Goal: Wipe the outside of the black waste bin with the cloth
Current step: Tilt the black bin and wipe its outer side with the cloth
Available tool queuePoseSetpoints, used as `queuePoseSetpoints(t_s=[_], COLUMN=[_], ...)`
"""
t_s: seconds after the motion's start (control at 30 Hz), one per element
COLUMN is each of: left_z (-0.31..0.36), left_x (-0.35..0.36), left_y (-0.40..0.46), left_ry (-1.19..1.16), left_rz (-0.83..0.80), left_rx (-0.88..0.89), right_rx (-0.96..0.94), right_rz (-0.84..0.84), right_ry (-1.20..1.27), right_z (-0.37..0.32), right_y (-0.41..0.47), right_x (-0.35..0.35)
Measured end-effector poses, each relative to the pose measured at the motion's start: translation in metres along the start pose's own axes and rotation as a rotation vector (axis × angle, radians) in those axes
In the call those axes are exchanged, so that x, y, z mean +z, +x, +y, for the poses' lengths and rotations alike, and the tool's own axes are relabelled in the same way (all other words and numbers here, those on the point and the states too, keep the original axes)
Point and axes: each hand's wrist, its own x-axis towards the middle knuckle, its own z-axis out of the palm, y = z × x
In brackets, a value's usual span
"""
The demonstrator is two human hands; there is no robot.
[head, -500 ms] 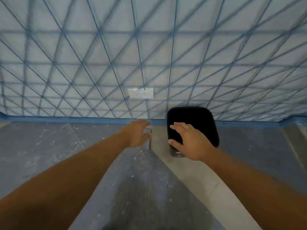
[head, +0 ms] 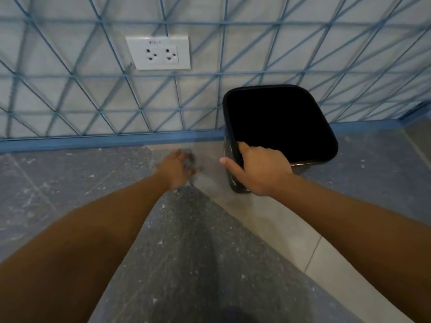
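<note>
Black waste bin (head: 279, 122): stands upright on the floor (head: 233, 229), just in front of the blue skirting (head: 105, 139), to the right of the double wall socket (head: 159, 52). Its open mouth faces up and toward the camera; the long axis runs vertically from rim to base. The mouth is a rounded rectangle, and the inside shows only black.

Right hand (head: 258, 171): grips the near left corner of the bin's rim. The forefinger hooks over the rim into the mouth, the thumb points left along the outside wall, and the remaining fingers curl down against the near wall.

Left hand (head: 178, 170): is low over the floor, left of the bin and apart from it. The fingers curl around a small blurred grey mass that appears to be the cloth (head: 190, 163); the blur prevents confirmation of a firm grasp.

Wall (head: 70, 101): pale panels crossed by a lattice of blue lines forming triangles.
</note>
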Motion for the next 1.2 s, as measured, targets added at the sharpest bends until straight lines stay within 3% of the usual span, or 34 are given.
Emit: queuePoseSetpoints(t_s=[0.23,0.4,0.6,0.73,0.83,0.93,1.07,1.2], left_z=[-0.026,-0.028,-0.034,-0.032,-0.01,0.03,0.09,0.128], left_x=[0.041,0.053,0.055,0.052,0.051,0.046,0.033,0.031], left_y=[0.029,0.031,0.031,0.019,-0.005,-0.024,-0.044,-0.06], left_ry=[-0.082,-0.017,-0.074,-0.34,-0.718,-1.055,-1.294,-1.449], left_rz=[0.085,0.111,0.301,0.444,0.6,0.761,0.801,0.712], left_rx=[-0.205,-0.259,-0.256,-0.287,-0.412,-0.359,-0.212,-0.092], right_rx=[-0.008,-0.057,-0.125,-0.126,-0.136,-0.15,-0.142,-0.159], right_rz=[0.048,-0.059,-0.178,-0.197,-0.183,-0.161,-0.161,-0.212], right_ry=[-0.029,-0.093,0.02,0.05,0.047,0.058,0.059,0.115], right_z=[-0.005,-0.009,-0.004,-0.003,-0.002,-0.001,-0.002,-0.002], right_y=[0.009,0.012,0.013,0.013,0.012,0.014,0.014,0.011], right_x=[0.006,0.006,-0.003,-0.003,-0.001,0.0,0.002,-0.004])
